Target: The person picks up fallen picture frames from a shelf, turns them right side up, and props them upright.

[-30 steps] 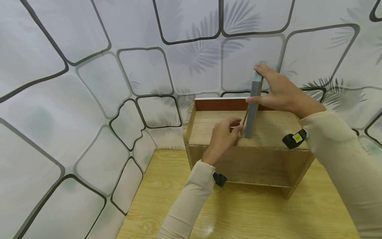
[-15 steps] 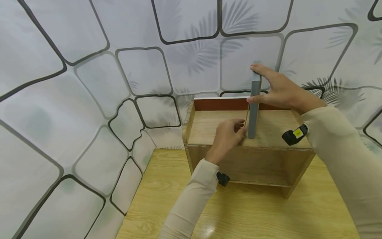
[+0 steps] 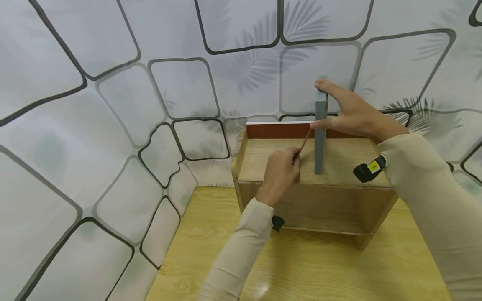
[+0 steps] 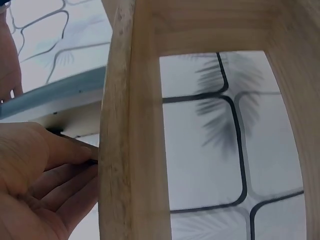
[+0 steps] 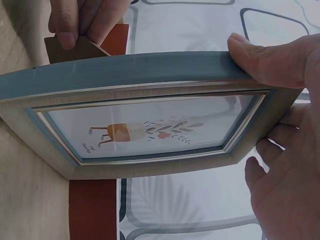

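Note:
A picture frame (image 3: 319, 138) with blue-grey edges stands upright, edge-on to the head view, on the top board of a wooden shelf unit (image 3: 350, 161). My right hand (image 3: 352, 110) grips its upper part, thumb on the near edge and fingers over the top. In the right wrist view the frame's front shows a print (image 5: 142, 130) of a plant in a legged pot. Behind the frame, my left hand (image 3: 280, 173) pinches the brown stand flap (image 5: 75, 51), which slants out from the frame's back. The left wrist view shows the left hand's curled fingers (image 4: 65, 190) beside the shelf board.
The shelf unit has a low reddish-brown back strip (image 3: 278, 131) and an open lower compartment. It rests on a yellow wood-grain table (image 3: 301, 267) against a patterned wall covering (image 3: 241, 83). A black wrist camera (image 3: 369, 169) hangs near the unit's right side.
My left hand has drawn the stand flap leftward, away from the frame's back, so the angle between them has widened. The frame now stands straighter, with the right hand still gripping it.

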Demonstrator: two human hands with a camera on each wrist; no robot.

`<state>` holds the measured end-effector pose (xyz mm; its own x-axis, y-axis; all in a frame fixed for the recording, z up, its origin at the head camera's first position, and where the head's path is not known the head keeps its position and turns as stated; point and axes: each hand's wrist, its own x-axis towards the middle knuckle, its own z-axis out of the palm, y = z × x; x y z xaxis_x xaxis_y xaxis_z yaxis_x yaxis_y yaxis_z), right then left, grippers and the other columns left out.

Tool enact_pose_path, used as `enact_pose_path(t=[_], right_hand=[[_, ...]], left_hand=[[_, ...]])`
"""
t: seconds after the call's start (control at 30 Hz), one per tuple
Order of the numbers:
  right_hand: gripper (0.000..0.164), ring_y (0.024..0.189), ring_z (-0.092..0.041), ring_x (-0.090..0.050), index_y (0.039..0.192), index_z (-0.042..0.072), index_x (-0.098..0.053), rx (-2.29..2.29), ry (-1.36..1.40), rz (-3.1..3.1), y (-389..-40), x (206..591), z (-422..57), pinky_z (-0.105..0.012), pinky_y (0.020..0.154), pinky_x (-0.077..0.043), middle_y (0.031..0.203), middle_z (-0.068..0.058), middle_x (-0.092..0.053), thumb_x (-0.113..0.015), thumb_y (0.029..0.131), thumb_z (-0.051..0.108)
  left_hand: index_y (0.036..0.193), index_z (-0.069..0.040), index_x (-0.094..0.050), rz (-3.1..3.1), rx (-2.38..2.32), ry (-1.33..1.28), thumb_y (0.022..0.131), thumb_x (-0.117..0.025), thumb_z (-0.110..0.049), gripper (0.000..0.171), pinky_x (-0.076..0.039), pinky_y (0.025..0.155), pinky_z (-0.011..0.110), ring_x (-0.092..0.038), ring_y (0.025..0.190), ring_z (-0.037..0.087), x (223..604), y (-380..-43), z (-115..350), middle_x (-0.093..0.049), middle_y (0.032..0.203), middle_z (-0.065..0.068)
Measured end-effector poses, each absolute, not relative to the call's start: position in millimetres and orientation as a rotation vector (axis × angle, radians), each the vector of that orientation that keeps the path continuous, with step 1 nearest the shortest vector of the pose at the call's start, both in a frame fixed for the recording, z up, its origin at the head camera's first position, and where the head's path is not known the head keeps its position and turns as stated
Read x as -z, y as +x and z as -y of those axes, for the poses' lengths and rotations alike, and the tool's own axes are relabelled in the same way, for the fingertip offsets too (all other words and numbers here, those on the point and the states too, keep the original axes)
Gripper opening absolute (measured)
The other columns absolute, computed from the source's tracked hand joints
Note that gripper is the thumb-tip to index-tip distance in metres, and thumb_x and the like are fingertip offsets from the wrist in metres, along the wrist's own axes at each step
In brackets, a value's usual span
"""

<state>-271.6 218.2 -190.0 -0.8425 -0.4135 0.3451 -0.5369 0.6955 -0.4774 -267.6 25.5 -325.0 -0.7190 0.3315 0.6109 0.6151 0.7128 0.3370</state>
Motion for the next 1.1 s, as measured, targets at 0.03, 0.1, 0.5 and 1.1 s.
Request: enact_pose_path(t=[0.03,0.1,0.5,1.1], right_hand=[[0.099,0.155,-0.034,-0.004,0.163,0.009,-0.016,-0.869,0.763,2.694,-271.9,190.0,-216.8,-0.059,0.121,-0.008,0.169,-0.013,-0.011,-0.081,0.089,0.022],[0.099,0.155,-0.033,-0.003,0.163,0.009,-0.016,-0.883,0.768,2.693,-272.8,190.2,-213.9,-0.06,0.121,-0.007,0.169,-0.012,-0.01,-0.08,0.089,0.022],[0.098,0.155,-0.033,-0.001,0.162,0.007,-0.017,-0.91,0.845,2.704,-281.2,188.3,-195.4,-0.059,0.121,-0.007,0.169,-0.014,-0.011,-0.08,0.089,0.021],[0.097,0.154,-0.033,-0.006,0.162,0.011,-0.02,-0.892,0.87,2.738,-290.4,190.8,-173.5,-0.061,0.12,-0.013,0.169,-0.009,-0.014,-0.08,0.087,0.021]], left_hand=[[0.108,-0.002,-0.077,2.401,0.71,-0.715,0.098,-0.066,-0.006,0.016,-0.054,0.067,0.017,-0.073,0.078,0.012,324.6,-268.5,-23.5,-0.077,0.095,0.006],[0.108,-0.002,-0.077,2.405,0.685,-0.695,0.098,-0.066,-0.006,0.016,-0.055,0.066,0.018,-0.073,0.077,0.013,323.7,-270.2,-19.4,-0.077,0.095,0.006],[0.104,-0.007,-0.079,2.42,0.751,-0.56,0.094,-0.069,-0.004,0.015,-0.058,0.065,0.027,-0.073,0.076,0.016,323.6,-278.7,-5.9,-0.077,0.091,0.005],[0.097,-0.008,-0.08,2.442,0.77,-0.524,0.094,-0.07,-0.007,0.01,-0.056,0.062,0.023,-0.073,0.072,0.015,329.8,-284.1,5.0,-0.077,0.086,0.004]])
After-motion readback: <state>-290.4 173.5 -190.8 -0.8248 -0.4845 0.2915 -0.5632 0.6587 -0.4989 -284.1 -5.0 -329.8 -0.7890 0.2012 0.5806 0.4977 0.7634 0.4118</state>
